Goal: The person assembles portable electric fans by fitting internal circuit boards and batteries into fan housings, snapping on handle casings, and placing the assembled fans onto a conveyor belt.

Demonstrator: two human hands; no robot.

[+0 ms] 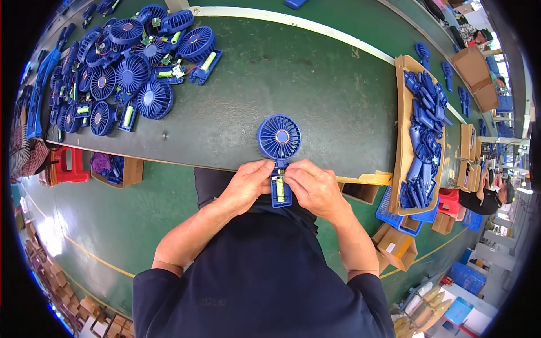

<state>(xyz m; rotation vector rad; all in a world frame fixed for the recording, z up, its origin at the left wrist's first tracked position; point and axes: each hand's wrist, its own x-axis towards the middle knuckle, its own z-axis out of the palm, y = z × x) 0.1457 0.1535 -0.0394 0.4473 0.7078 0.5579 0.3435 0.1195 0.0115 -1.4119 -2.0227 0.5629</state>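
L hand [248, 183] & R hand [313, 183], both bare, nr ctr of view, close tog. but w/ a small gap btwn. L sits abt 8 o'clock of ctr, thumb & index pinched, tips twd 2; R abt 4 o'clock, thumb & index pinched too, tips twd 10. Other fingers curled. L forearm [189, 234] slants up twd 1–2 o'clock, R forearm [360, 242] twd 11. Elbows out, abt 7:30 & 5. Dk short sleeves; torso [259, 270] at 6.

bright light; white glare on floor [158, 208], soft sheen on tabletop [338, 84]; edges curved.
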